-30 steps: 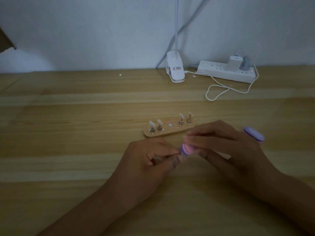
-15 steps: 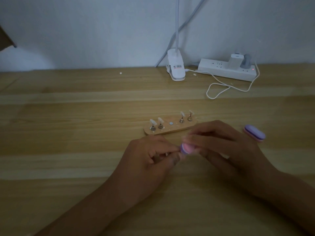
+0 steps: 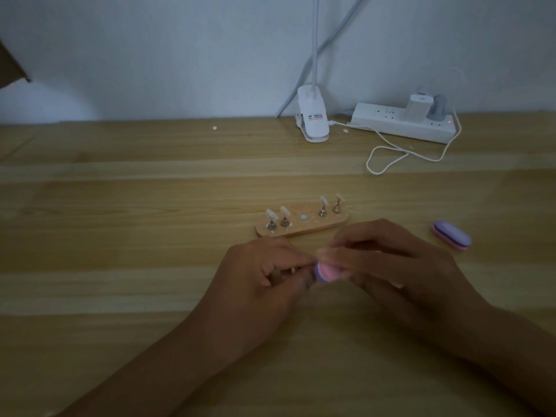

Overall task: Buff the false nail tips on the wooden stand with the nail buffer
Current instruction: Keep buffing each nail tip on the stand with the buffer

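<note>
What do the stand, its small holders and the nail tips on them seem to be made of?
The stand looks like pale wood with a matte finish: tan, no shine. The holders seem polished metal, as they glint silver. The nail tips appear thin whitish plastic, perhaps translucent; dim light leaves this open.

Wooden stand [image 3: 302, 225] lies behind both hands [image 3: 391, 266].

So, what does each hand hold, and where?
The right hand grips the nail buffer around its body, one end exposed; the left hand pinches a small item, mostly hidden.
</note>
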{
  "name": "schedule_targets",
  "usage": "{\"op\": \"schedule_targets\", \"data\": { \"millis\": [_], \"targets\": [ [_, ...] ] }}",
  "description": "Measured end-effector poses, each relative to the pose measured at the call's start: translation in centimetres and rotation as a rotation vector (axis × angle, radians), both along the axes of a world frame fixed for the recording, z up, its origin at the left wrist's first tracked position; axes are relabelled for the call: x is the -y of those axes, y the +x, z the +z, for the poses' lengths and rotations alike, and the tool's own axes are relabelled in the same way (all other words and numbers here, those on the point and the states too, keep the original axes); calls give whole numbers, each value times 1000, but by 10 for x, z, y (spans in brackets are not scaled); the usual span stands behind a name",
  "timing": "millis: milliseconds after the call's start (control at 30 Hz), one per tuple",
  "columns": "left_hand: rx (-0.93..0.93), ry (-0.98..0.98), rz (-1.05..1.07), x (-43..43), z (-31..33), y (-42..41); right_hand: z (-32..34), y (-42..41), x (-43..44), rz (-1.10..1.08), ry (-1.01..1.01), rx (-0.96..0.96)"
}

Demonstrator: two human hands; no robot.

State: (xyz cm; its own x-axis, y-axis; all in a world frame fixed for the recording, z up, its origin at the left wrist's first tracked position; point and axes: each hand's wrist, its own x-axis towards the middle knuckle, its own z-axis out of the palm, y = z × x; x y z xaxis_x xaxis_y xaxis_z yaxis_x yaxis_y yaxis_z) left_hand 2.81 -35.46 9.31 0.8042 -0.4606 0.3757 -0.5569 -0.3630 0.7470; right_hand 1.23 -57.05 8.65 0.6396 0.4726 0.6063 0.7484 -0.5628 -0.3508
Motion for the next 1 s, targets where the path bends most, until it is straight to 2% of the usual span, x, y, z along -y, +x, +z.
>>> {"op": "schedule_targets", "data": {
  "millis": [67, 133, 200, 300, 367, 400, 500, 600, 633, 700, 900, 1000],
  "targets": [
    [-22, -15, 14, 0, 0, 0, 3, 2, 3, -28, -5, -14],
    [-30, -27, 4, -1, 1, 0, -1, -5, 0, -2, 78, -105],
    [-27, -26, -1, -2, 2, 1, -9, -12, -5, 32, 45, -68],
    [-39, -23, 9, -1, 1, 2, 1, -8, -2, 44, 104, -216],
    [-73, -40, 8, 1, 0, 1, 7, -5, 0, -9, 54, -128],
    [-94, -57, -3, 0, 0, 0, 5, -6, 1, 6, 73, -179],
    [-134, -96, -50, 0, 0, -1, -5, -12, -7, 16, -15, -5],
    [-143, -100, -23, 1, 0, -2, 4, -7, -3, 20, 16, -73],
    [-144, -102, -9, 2, 0, -2, 8, -4, -3, -16, 11, -24],
    [-151, -110, -12, 2, 1, -3, 9, -5, -6, -27, 30, -65],
    [-154, -111, 9, 3, -1, -4, 12, -2, 0, -36, 20, -4],
    [-192, -125, -34, 2, 2, -5, 2, -8, -3, 15, 71, -13]
  ]
}}
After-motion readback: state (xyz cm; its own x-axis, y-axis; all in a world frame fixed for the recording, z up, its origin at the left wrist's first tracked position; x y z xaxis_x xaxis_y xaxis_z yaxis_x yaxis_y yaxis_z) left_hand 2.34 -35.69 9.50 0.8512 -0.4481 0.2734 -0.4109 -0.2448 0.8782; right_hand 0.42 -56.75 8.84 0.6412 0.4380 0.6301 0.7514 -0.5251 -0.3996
